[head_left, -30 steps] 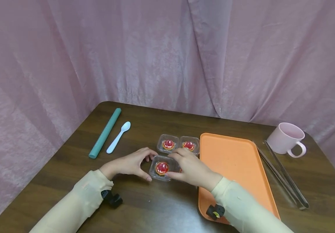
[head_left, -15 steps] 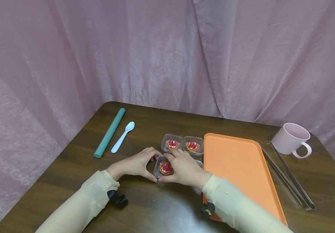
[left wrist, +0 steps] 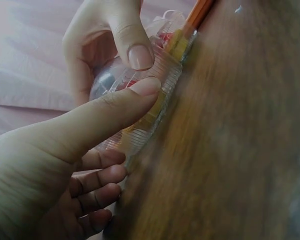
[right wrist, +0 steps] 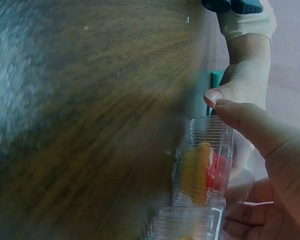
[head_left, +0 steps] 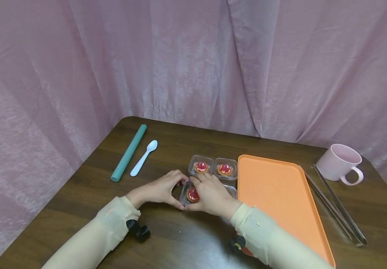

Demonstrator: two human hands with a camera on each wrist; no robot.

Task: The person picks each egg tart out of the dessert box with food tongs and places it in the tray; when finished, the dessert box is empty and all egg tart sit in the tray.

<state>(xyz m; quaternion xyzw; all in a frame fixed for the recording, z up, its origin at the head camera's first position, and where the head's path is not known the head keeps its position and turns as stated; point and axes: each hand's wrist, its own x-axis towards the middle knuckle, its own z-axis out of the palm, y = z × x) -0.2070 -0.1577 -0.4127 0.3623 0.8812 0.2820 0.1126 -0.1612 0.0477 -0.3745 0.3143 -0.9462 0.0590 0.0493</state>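
Note:
In the head view, my left hand [head_left: 163, 189] holds the left side of a clear plastic box [head_left: 183, 194] with a red-topped tart [head_left: 192, 195] inside. My right hand [head_left: 211, 196] lies over the same box, fingers at its far side and thumb at the near side, covering much of it. Both thumbs almost meet at the near left corner. In the left wrist view, the left thumb presses the ribbed box wall [left wrist: 165, 82]. The right wrist view shows the tart [right wrist: 197, 170] through the box. Two more boxed tarts [head_left: 201, 167] stand behind; another box [head_left: 231, 191] is partly hidden by the right hand.
An orange tray [head_left: 281, 198] lies right of the boxes. Metal tongs [head_left: 339, 209] and a pink mug [head_left: 338, 164] are beyond it. To the left lie a teal stick-shaped case [head_left: 129, 153] and a pale blue spoon [head_left: 144, 157]. A pink curtain [head_left: 193, 67] hangs behind the table.
My right hand has slid left across the front left box, and its thumb has come close to the left thumb. The left thumb has reached the box's near corner. The head view has shifted slightly.

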